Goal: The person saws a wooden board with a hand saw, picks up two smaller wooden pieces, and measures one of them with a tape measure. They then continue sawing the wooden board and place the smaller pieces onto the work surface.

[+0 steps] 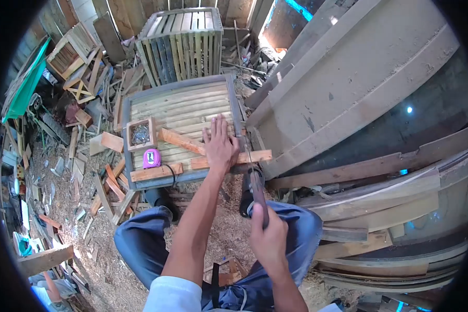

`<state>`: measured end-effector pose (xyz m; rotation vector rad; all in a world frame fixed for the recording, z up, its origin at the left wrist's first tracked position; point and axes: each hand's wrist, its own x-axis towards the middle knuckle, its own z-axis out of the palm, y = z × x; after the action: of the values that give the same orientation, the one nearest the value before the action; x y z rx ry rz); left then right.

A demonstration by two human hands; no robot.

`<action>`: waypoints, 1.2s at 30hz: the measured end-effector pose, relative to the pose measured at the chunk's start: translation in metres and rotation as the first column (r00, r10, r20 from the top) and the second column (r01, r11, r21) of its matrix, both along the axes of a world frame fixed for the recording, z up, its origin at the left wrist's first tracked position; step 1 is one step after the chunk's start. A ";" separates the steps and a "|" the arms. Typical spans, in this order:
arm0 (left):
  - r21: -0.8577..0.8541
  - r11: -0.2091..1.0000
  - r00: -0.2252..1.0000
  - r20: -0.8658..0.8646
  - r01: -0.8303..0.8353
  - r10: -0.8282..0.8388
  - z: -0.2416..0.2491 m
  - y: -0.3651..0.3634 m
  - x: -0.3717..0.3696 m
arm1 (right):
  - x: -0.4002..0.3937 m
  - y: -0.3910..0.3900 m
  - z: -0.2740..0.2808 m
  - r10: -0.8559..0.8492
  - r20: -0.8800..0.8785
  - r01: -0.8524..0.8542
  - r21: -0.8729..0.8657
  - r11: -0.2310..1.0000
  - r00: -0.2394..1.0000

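Observation:
My left hand point(221, 144) lies flat, fingers stretched out, pressing on wood at the right side of a slatted panel point(179, 104). A short wooden strip point(259, 156) passes by its heel and sticks out past the panel's edge. My right hand point(269, 236) is closed round the dark handle of a handsaw point(258, 195), whose narrow blade crosses the overhanging strip. Another wooden piece point(182, 141) lies slanted, its end at my left fingers. On the panel's left side are a pink tape measure point(152, 158), a small wooden box of nails point(140, 134) and a short board point(156, 172).
A slatted crate point(182, 47) stands behind the panel. Stacked boards point(379, 213) and a large leaning panel point(359, 78) line the right. Wood offcuts point(112, 141) and sawdust cover the floor at left. Another person's arm point(52, 286) shows at the lower left.

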<state>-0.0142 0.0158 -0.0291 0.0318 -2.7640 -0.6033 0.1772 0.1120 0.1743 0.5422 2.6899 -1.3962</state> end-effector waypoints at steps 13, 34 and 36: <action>0.005 1.000 0.999 0.044 0.005 -0.006 -0.002 0.003 0.006 | -0.061 0.004 -0.077 -0.014 -0.065 0.018 0.049 0.999 0.998; -0.058 0.998 1.000 -0.005 -0.013 0.013 -0.004 -0.002 -0.006 | -0.006 0.004 0.002 0.045 -0.041 -0.045 0.015 0.999 0.998; -0.062 0.998 1.000 -0.022 -0.016 0.014 -0.006 0.003 -0.008 | 0.022 0.013 0.027 -0.032 0.063 0.035 -0.040 0.999 0.997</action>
<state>-0.0217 0.0186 -0.0349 0.0319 -2.7571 -0.5108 0.1993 0.1252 0.2017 0.6199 2.6097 -1.4141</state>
